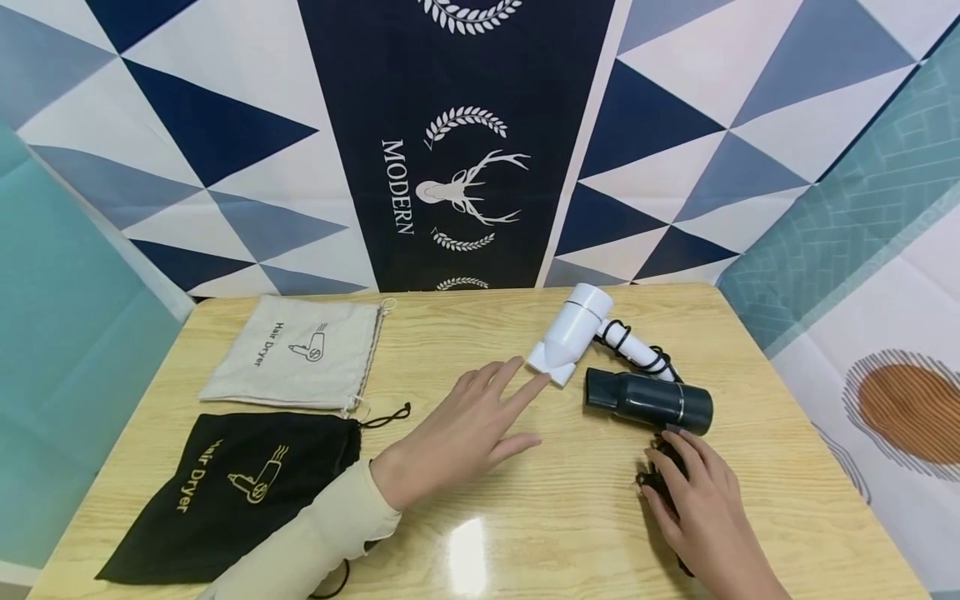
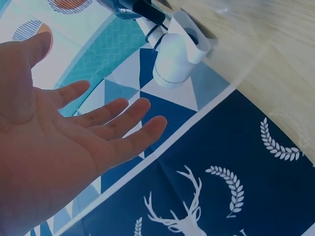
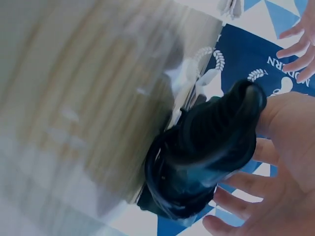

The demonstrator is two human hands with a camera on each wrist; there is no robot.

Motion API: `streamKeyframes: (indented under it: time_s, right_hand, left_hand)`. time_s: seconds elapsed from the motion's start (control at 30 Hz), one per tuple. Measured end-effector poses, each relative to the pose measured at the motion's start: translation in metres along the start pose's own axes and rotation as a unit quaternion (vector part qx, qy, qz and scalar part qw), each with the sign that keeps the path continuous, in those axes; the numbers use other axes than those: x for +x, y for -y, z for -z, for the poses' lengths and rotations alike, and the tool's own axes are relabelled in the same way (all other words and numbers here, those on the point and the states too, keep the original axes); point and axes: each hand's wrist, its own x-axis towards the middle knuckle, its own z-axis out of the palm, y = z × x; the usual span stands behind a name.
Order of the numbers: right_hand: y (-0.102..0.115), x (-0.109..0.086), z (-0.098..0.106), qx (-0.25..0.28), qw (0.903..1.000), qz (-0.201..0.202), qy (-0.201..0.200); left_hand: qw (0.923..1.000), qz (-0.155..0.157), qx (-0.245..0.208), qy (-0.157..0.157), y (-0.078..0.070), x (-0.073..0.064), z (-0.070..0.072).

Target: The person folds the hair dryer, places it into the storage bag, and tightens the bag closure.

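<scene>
A black hair dryer (image 1: pixel 648 400) lies on its side on the table, its nozzle pointing left in the head view. Over its cord-wrapped handle (image 3: pixel 211 142) is my right hand (image 1: pixel 701 496), the fingers spread along one side and not wrapped round it. Whether they touch it I cannot tell. My left hand (image 1: pixel 468 425) reaches out palm down with straight fingers, just short of the nozzle of a white hair dryer (image 1: pixel 573 325). Nothing is in that hand. The white dryer's handle (image 2: pixel 150 32) has a black cord wound round it.
A white drawstring bag (image 1: pixel 296 354) and a black drawstring bag (image 1: pixel 247 492), both printed "Hair Dryer", lie flat on the left of the wooden table (image 1: pixel 555 525). My left forearm passes over the black bag's lower right corner. A patterned cloth backdrop (image 1: pixel 465 150) stands behind the table.
</scene>
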Motion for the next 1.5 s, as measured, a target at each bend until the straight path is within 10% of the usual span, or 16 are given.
streamKeyframes:
  time_s: [0.63,1.5]
  right_hand:
    - [0.0,-0.013,0.008,-0.024,0.9823,-0.177,0.057]
    - [-0.004,-0.024,0.02,0.071,0.9563,-0.205,0.196]
  left_hand:
    - [0.9972,-0.009,-0.031,0.067,0.004,0.04,-0.025]
    - [0.9821,-0.042,-0.115,0.143,-0.023,0.123,-0.065]
